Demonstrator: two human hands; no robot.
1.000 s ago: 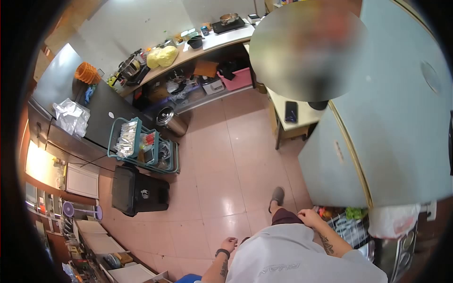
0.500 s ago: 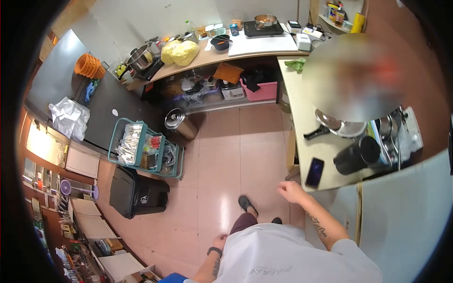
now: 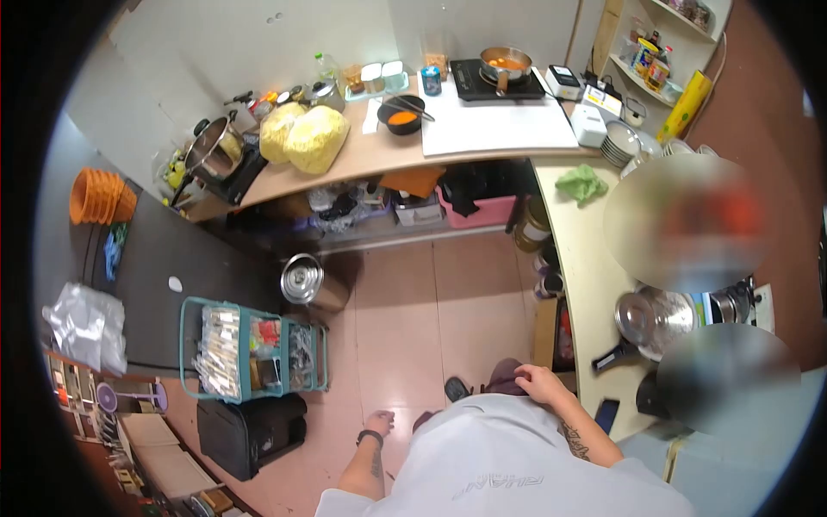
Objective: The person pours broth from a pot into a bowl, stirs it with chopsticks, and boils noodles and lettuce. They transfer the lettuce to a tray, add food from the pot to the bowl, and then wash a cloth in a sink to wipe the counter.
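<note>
My right hand (image 3: 537, 383) hangs over my right thigh, close to the near end of the right-hand counter (image 3: 594, 258). Its fingers are loosely bent, and nothing shows in them. To my left, my left hand (image 3: 379, 421) with a dark wristband hangs over the tiled floor, fingers relaxed and no object visible in it. On that counter, nearest the right hand, lies a dark phone (image 3: 607, 416). Ahead on the back counter, a pan (image 3: 506, 62) with orange food sits on a black induction cooker (image 3: 469, 80). A black bowl (image 3: 403, 115) holds something orange, with chopsticks across it.
Left stand a teal trolley (image 3: 284, 349), a black bin (image 3: 250, 435) and a lidded steel container (image 3: 314, 283). Two yellow bags (image 3: 314, 138) and a steel pot (image 3: 214, 148) rest on the back counter. A green cloth (image 3: 581, 183) lies right. Blurred patches hide parts of the right side.
I have moved forward, so the back counter appears nearer and larger. My right hand has swung back from beside the phone towards my thigh; my left hand has swung out over the floor.
</note>
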